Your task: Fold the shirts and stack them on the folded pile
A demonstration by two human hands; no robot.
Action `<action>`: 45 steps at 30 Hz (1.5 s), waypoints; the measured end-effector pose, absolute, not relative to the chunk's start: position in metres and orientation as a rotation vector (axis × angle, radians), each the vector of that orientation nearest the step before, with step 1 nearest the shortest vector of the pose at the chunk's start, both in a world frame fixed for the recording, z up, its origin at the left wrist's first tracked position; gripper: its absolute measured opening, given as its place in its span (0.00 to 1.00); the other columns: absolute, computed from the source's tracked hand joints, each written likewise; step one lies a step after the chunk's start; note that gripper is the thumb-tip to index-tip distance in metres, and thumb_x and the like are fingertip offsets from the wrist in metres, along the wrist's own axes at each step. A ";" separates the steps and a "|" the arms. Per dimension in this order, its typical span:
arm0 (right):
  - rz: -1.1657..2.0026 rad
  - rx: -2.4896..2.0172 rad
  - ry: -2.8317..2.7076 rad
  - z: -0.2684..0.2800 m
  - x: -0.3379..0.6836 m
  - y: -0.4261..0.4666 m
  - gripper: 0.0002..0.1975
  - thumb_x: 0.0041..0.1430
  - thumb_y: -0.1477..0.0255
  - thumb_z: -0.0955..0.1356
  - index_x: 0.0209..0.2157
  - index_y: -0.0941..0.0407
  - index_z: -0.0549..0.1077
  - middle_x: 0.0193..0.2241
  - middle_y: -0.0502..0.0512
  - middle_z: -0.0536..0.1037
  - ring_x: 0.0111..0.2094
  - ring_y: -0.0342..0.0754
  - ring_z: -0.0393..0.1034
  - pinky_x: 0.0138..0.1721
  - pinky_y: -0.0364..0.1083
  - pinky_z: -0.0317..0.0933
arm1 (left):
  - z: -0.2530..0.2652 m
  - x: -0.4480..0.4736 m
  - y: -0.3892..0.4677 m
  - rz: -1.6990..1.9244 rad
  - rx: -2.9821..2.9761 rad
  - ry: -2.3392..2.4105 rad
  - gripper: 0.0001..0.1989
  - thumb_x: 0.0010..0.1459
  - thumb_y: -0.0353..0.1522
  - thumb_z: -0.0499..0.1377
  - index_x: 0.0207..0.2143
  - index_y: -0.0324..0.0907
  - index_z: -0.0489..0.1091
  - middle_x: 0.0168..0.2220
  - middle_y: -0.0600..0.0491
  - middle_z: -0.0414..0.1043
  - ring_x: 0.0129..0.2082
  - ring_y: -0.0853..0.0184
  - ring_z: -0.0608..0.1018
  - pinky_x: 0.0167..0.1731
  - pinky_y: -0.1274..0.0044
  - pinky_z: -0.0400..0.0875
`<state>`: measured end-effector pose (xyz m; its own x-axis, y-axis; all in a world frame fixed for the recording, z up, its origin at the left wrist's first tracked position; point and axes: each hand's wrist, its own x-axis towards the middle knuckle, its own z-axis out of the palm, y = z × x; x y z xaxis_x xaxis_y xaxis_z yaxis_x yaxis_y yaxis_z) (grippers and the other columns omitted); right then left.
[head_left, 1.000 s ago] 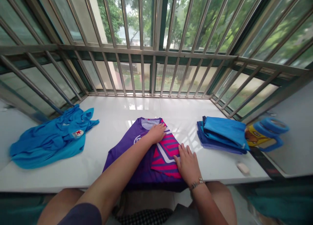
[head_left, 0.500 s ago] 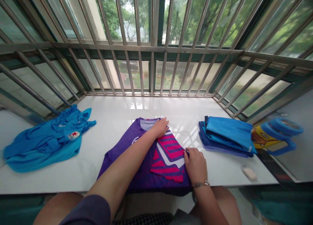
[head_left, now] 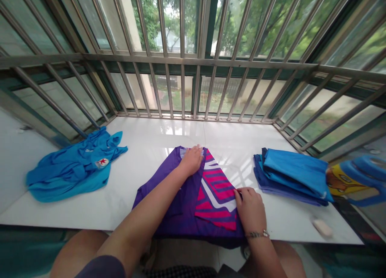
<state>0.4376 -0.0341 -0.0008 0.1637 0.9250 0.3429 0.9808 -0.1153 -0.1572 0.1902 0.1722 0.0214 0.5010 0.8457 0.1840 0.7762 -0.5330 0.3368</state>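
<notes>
Your left hand [head_left: 192, 161] has shifted since half a second ago, from the shoulder seam to over the neck opening, while your right hand [head_left: 251, 209] stays by the outer edge of the striped sleeve. At far left on the white ledge [head_left: 144, 137] lies a crumpled blue heap [head_left: 72, 167], a white badge [head_left: 102, 162] with a red mark facing up, well apart from your hands. In the middle, straight before you, lies the purple shirt [head_left: 188, 201], its long axis running from the barred window side towards you; its collar [head_left: 182, 152] points away from you, and its lower end hangs over the front edge. Your left fingers are stretched out, resting on the collar, and your forearm crosses the shirt's left half. The pink, purple and white sleeve [head_left: 218, 197] slants from the collar down and to the right, cuff towards you. Your right fingers are bent at its outer edge; whether they pinch it, you cannot tell from this angle. A bracelet [head_left: 257, 234] rings that wrist. Further right sits a folded blue stack [head_left: 295, 171], with a small pale object [head_left: 322, 227] nearer you, then a blue-and-yellow mug [head_left: 346, 179] just beside the stack.
</notes>
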 end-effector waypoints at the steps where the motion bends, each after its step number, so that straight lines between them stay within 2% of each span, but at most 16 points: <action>1: -0.235 -2.063 -1.825 0.004 0.436 -0.035 0.11 0.75 0.68 0.66 0.43 0.56 0.79 0.41 0.63 0.81 0.43 0.59 0.74 0.47 0.55 0.64 | 0.027 0.172 0.164 0.576 2.519 1.414 0.22 0.75 0.32 0.51 0.66 0.38 0.70 0.73 0.37 0.65 0.73 0.51 0.68 0.72 0.55 0.61; 4: -0.177 -1.876 -1.905 0.020 0.417 -0.046 0.09 0.75 0.65 0.68 0.47 0.54 0.78 0.43 0.62 0.80 0.45 0.59 0.74 0.49 0.55 0.65 | 0.039 0.110 0.119 0.814 2.474 1.361 0.13 0.74 0.33 0.55 0.52 0.41 0.78 0.56 0.41 0.81 0.59 0.54 0.79 0.63 0.60 0.72; 6: -0.041 -1.722 -2.052 0.027 0.394 -0.057 0.08 0.74 0.65 0.69 0.48 0.53 0.78 0.43 0.60 0.80 0.45 0.57 0.74 0.49 0.54 0.66 | 0.042 0.073 0.075 0.825 2.439 1.297 0.09 0.74 0.36 0.59 0.47 0.44 0.78 0.47 0.47 0.83 0.49 0.57 0.82 0.55 0.63 0.76; 8: 0.090 -1.617 -2.203 0.030 0.367 -0.069 0.09 0.72 0.64 0.71 0.50 0.51 0.77 0.43 0.57 0.80 0.44 0.56 0.74 0.47 0.53 0.66 | 0.040 0.050 0.029 0.741 2.434 1.234 0.07 0.71 0.38 0.64 0.46 0.46 0.78 0.46 0.49 0.82 0.47 0.57 0.81 0.52 0.64 0.76; 11: 0.146 -1.611 -2.318 0.026 0.335 -0.080 0.10 0.70 0.64 0.74 0.49 0.51 0.77 0.43 0.56 0.80 0.44 0.55 0.74 0.44 0.52 0.65 | 0.028 0.040 -0.024 0.593 2.482 1.225 0.13 0.65 0.39 0.70 0.49 0.46 0.78 0.48 0.48 0.81 0.48 0.56 0.80 0.51 0.63 0.76; 15: 0.081 -1.683 -2.331 0.016 0.317 -0.079 0.04 0.72 0.67 0.72 0.44 0.52 0.78 0.40 0.56 0.81 0.41 0.53 0.74 0.41 0.49 0.62 | 0.007 0.052 -0.046 0.531 2.568 1.359 0.17 0.67 0.35 0.68 0.57 0.45 0.77 0.50 0.46 0.81 0.48 0.54 0.80 0.48 0.62 0.76; 17: 0.034 -1.708 -2.329 0.012 0.314 -0.074 0.05 0.74 0.69 0.70 0.43 0.52 0.79 0.39 0.55 0.81 0.40 0.52 0.73 0.40 0.49 0.60 | 0.002 0.059 -0.043 0.541 2.598 1.396 0.13 0.70 0.34 0.65 0.55 0.46 0.79 0.49 0.46 0.81 0.46 0.55 0.80 0.46 0.63 0.76; 19: 0.002 -1.715 -2.330 0.010 0.311 -0.072 0.07 0.75 0.70 0.68 0.42 0.52 0.79 0.38 0.55 0.81 0.39 0.52 0.73 0.40 0.49 0.60 | 0.001 0.065 -0.040 0.561 2.615 1.414 0.07 0.71 0.32 0.63 0.47 0.47 0.81 0.46 0.47 0.82 0.44 0.56 0.81 0.44 0.63 0.76; 21: 0.006 -1.708 -2.325 0.009 0.308 -0.072 0.08 0.76 0.71 0.68 0.41 0.52 0.79 0.38 0.55 0.81 0.39 0.51 0.73 0.41 0.48 0.60 | 0.002 0.069 -0.039 0.584 2.607 1.397 0.07 0.71 0.31 0.62 0.43 0.47 0.81 0.46 0.48 0.82 0.45 0.57 0.81 0.45 0.63 0.76; 23: 0.067 -1.678 -2.323 0.011 0.309 -0.072 0.08 0.76 0.70 0.68 0.41 0.52 0.80 0.39 0.54 0.81 0.40 0.51 0.74 0.42 0.48 0.62 | 0.005 0.069 -0.036 0.599 2.566 1.329 0.07 0.71 0.32 0.62 0.44 0.48 0.81 0.47 0.48 0.83 0.47 0.56 0.82 0.47 0.63 0.76; 28: 0.202 -1.655 -2.253 0.036 0.333 -0.038 0.13 0.78 0.66 0.65 0.43 0.52 0.81 0.41 0.56 0.82 0.44 0.52 0.75 0.48 0.48 0.65 | 0.030 0.054 0.020 0.658 2.317 1.356 0.12 0.74 0.35 0.57 0.48 0.47 0.82 0.46 0.49 0.85 0.46 0.58 0.84 0.51 0.67 0.77; 32: 0.260 -1.960 -2.086 0.065 0.361 0.047 0.14 0.77 0.67 0.64 0.45 0.54 0.82 0.44 0.58 0.84 0.47 0.51 0.77 0.50 0.46 0.64 | 0.058 0.054 0.123 0.476 2.101 1.675 0.14 0.72 0.36 0.57 0.46 0.45 0.83 0.44 0.51 0.86 0.45 0.61 0.85 0.48 0.75 0.75; 34: 0.306 -2.056 -2.045 0.072 0.369 0.096 0.13 0.76 0.67 0.66 0.48 0.56 0.82 0.45 0.59 0.85 0.47 0.51 0.78 0.49 0.46 0.64 | 0.067 0.063 0.174 0.419 2.064 1.774 0.14 0.70 0.37 0.58 0.46 0.42 0.83 0.45 0.47 0.86 0.46 0.59 0.84 0.47 0.75 0.75; 39: 0.377 -2.180 -1.997 0.060 0.370 0.187 0.19 0.72 0.62 0.71 0.55 0.60 0.81 0.46 0.63 0.86 0.47 0.52 0.79 0.47 0.45 0.64 | 0.062 0.091 0.253 0.276 2.058 1.814 0.13 0.57 0.41 0.72 0.41 0.42 0.84 0.46 0.44 0.85 0.49 0.55 0.84 0.47 0.74 0.75; 42: 0.398 -2.219 -1.964 0.045 0.367 0.209 0.16 0.70 0.64 0.72 0.52 0.60 0.83 0.48 0.64 0.86 0.48 0.52 0.78 0.48 0.45 0.64 | 0.052 0.100 0.274 0.179 2.061 1.777 0.10 0.49 0.37 0.75 0.33 0.43 0.83 0.40 0.47 0.85 0.46 0.55 0.84 0.46 0.75 0.75; 45: 0.424 -2.217 -1.936 0.039 0.367 0.218 0.11 0.70 0.69 0.71 0.45 0.58 0.85 0.46 0.63 0.86 0.47 0.52 0.79 0.47 0.45 0.64 | 0.049 0.103 0.284 0.128 2.032 1.747 0.08 0.47 0.35 0.76 0.28 0.44 0.81 0.31 0.51 0.84 0.41 0.58 0.84 0.43 0.76 0.75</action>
<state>0.3670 0.2177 0.0391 0.1179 0.9878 -0.1022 0.9399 -0.1442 -0.3094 0.1032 0.2841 0.0494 0.1916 0.9565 -0.2199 0.9141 -0.0923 0.3948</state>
